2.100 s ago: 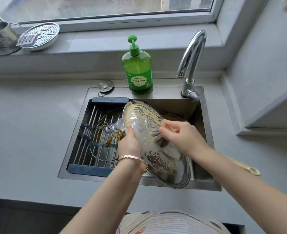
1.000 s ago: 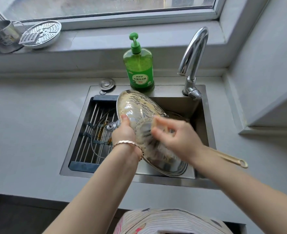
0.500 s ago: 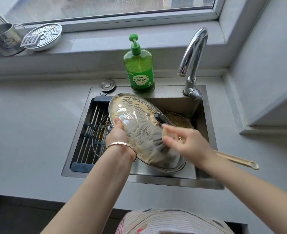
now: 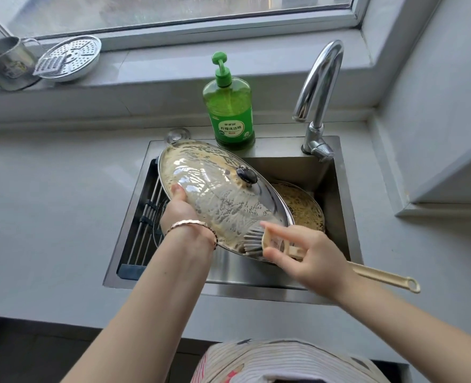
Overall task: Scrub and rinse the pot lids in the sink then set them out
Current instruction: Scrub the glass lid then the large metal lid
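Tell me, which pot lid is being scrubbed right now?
The big glass lid with the dark knob, held tilted by the left hand with the brush bristles on it. The soiled lid behind lies low in the sink, untouched.

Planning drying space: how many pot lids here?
3: the held lid in the left hand; a soapy lid in the sink at right; a third lid on the rack, mostly hidden.

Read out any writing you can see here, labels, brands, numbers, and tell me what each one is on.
"柠檬洗洁精": main line on the label of the green soap bottle.
Smaller print above and below it on that label: too small to read.
Sticker on the metal cup at far left: blurred, unreadable.
Glass lid, brush, faucet: no writing visible.
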Action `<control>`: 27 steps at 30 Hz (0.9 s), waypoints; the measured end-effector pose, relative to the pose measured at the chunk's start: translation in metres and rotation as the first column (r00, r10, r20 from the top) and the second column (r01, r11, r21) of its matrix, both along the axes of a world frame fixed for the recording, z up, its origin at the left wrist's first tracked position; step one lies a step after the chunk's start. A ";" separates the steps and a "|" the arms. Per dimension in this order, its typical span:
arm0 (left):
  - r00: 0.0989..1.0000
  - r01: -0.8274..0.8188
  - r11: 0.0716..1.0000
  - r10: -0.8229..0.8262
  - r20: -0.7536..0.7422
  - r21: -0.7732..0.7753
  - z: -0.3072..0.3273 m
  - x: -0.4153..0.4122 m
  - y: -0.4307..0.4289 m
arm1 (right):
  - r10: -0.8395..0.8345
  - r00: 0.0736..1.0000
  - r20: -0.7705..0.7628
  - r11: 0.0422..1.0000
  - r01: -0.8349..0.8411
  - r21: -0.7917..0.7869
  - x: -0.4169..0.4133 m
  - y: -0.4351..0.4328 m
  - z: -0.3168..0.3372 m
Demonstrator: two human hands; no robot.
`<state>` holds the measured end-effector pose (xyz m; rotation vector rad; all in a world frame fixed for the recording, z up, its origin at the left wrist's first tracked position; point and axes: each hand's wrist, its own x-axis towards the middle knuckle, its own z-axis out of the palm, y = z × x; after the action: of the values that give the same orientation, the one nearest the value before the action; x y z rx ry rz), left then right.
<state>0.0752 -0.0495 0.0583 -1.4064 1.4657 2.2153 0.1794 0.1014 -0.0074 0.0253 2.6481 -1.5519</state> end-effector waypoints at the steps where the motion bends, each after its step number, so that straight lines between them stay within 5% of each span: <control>1: 1.000 0.002 1.000 -0.002 -0.003 0.004 -0.002 0.000 -0.001 | 0.011 1.000 0.000 1.000 -0.011 0.023 -0.001 0.004 0.000; 5: 1.000 -0.003 1.000 0.004 -0.007 0.010 -0.004 0.004 0.001 | -0.192 0.964 0.182 0.980 0.178 0.095 -0.017 0.034 -0.015; 10: 1.000 -0.010 1.000 0.010 0.003 -0.011 -0.004 0.006 0.007 | 0.080 0.995 -0.054 0.993 -0.075 0.088 -0.005 -0.016 0.010; 15: 1.000 -0.029 1.000 0.029 -0.002 0.005 -0.007 0.005 -0.002 | 0.008 0.999 0.040 0.998 -0.011 0.065 -0.009 0.019 -0.012; 20: 1.000 0.019 1.000 -0.019 0.014 0.024 -0.005 0.009 0.004 | 0.130 0.989 -0.067 0.986 -0.122 0.113 -0.010 0.004 0.005; 25: 0.998 0.054 0.997 -0.051 -0.043 0.063 -0.003 0.006 -0.003 | -0.164 0.952 0.259 0.985 0.146 0.086 -0.023 0.051 -0.026; 27: 0.995 0.089 0.995 -0.087 -0.051 0.051 -0.004 0.006 -0.003 | -0.151 0.950 0.273 0.986 0.126 0.108 -0.021 0.042 -0.025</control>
<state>0.0810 -0.0528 0.0543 -1.2558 1.4430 2.2318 0.1589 0.1430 -0.0319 0.4140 2.5317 -1.3458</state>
